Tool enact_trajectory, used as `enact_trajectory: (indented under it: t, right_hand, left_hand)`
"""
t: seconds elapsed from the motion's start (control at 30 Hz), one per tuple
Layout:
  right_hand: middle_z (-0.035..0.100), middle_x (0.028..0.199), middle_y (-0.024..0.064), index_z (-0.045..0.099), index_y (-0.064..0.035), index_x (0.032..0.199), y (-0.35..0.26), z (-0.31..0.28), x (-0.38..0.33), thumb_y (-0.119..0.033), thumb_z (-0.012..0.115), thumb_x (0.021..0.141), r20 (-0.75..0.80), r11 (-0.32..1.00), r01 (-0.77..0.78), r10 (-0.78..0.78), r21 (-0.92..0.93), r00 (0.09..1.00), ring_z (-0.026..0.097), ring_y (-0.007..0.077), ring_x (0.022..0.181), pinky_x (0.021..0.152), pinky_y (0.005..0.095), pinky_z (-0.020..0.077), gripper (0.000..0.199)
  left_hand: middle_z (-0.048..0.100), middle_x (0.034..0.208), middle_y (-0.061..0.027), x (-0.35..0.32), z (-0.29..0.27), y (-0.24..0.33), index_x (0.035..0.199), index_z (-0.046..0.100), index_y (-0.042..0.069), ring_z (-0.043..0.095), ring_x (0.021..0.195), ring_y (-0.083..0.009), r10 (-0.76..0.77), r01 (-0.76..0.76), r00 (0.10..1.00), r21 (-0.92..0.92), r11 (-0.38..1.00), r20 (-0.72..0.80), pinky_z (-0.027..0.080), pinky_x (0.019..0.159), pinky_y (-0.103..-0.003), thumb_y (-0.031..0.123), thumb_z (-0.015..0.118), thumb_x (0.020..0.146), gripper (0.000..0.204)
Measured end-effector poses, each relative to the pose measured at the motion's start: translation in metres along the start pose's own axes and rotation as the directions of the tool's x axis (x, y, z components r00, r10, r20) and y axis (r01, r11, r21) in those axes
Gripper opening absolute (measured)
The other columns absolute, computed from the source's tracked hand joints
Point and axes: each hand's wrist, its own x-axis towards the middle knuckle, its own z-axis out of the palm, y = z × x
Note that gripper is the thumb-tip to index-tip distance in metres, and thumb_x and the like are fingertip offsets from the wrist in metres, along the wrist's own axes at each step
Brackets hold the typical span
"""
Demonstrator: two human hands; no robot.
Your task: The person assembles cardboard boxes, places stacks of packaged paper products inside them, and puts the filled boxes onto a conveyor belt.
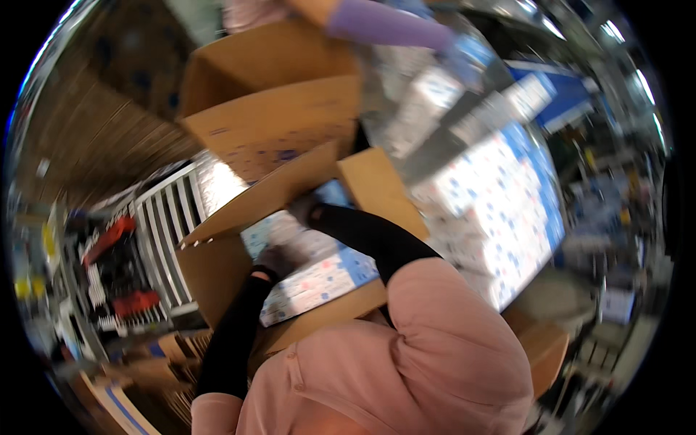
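Both my hands are down inside an open cardboard box (206,279) directly in front of me. My left hand (274,262), in a dark glove, lies at the near left over white printed packages (312,284) with blue ends. Farther in, near the box's far wall, is my right hand (301,209), also gloved. A pale, blurred package (291,235) shows between the two hands; whether either one grips it cannot be made out. Motion smears the fingers of both hands.
Beyond my box stands another open carton (279,119). A co-worker's purple sleeve (391,25) reaches over it toward packages on the right. Stacked white and blue packages (493,210) fill the surface to my right. A roller conveyor (170,232) runs at left, with flattened cardboard (94,138) behind.
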Motion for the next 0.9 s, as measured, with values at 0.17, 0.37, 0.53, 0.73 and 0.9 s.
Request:
enact_trajectory:
  t: [0.17, 0.37, 0.53, 0.73, 0.9]
  right_hand:
    - [0.068, 0.102, 0.0167, 0.068, -0.0057, 0.103, -0.017, -0.098, -0.021, -0.031, 0.069, 0.072, 0.089, 0.937, 0.052, -0.087, 0.345, 0.992, 0.064, 0.0356, 0.099, 0.082, 0.0448, 0.0523, 0.041]
    - [0.057, 0.129, 0.0199, 0.053, -0.0059, 0.132, -0.071, -0.354, -0.304, -0.033, 0.065, 0.089, -0.276, 0.532, -0.619, 0.841, 0.578, 0.465, 0.055, 0.0292, 0.119, 0.1, 0.039, 0.0439, 0.052]
    - [0.063, 0.104, 0.0179, 0.063, -0.0053, 0.11, -0.204, -0.333, -0.614, -0.02, 0.065, 0.084, -0.73, -0.263, -0.942, 0.599, 0.211, -0.331, 0.059, 0.0369, 0.099, 0.087, 0.0441, 0.0474, 0.03]
    - [0.058, 0.132, 0.0192, 0.051, -0.0108, 0.138, -0.384, -0.195, -0.844, -0.071, 0.055, 0.078, 0.15, -0.841, -0.533, 0.517, -0.098, -0.843, 0.05, 0.0361, 0.128, 0.112, 0.0473, 0.0293, 0.086]
    - [0.014, 0.16, 0.0154, 0.017, -0.0176, 0.154, -0.379, -0.136, -0.874, -0.056, 0.045, 0.094, 0.668, -0.871, -0.25, 0.486, 0.422, -0.563, 0.014, 0.0284, 0.148, 0.116, 0.0487, 0.0155, 0.077]
  left_hand:
    - [0.069, 0.081, -0.0178, 0.02, -0.038, 0.015, 0.08, 0.072, 0.009, 0.068, 0.08, -0.0361, 0.045, -0.056, 0.988, 0.07, 0.996, 0.151, 0.055, 0.072, -0.048, 0.041, 0.058, 0.085, 0.035]
    - [0.069, 0.091, -0.0158, 0.068, 0.026, -0.064, 0.09, 0.067, 0.008, 0.066, 0.088, -0.0317, 0.146, -0.149, 0.989, 0.157, 0.976, 0.027, 0.053, 0.074, -0.045, 0.028, 0.052, 0.089, 0.025]
    - [0.068, 0.097, -0.0182, 0.066, -0.005, -0.068, 0.096, 0.067, 0.006, 0.065, 0.094, -0.0352, -0.057, 0.007, 0.981, 0.266, 0.964, 0.183, 0.052, 0.078, -0.048, 0.026, 0.051, 0.09, 0.026]
    - [0.067, 0.101, -0.0202, 0.047, -0.023, -0.093, 0.097, 0.068, 0.006, 0.063, 0.098, -0.0376, -0.016, -0.082, 0.97, 0.388, 0.918, 0.244, 0.051, 0.078, -0.049, 0.028, 0.05, 0.092, 0.029]
    - [0.067, 0.101, -0.0236, 0.007, -0.062, -0.079, 0.099, 0.066, 0.004, 0.064, 0.097, -0.0377, -0.032, 0.004, 0.994, 0.259, 0.966, 0.105, 0.052, 0.078, -0.048, 0.02, 0.052, 0.09, 0.023]
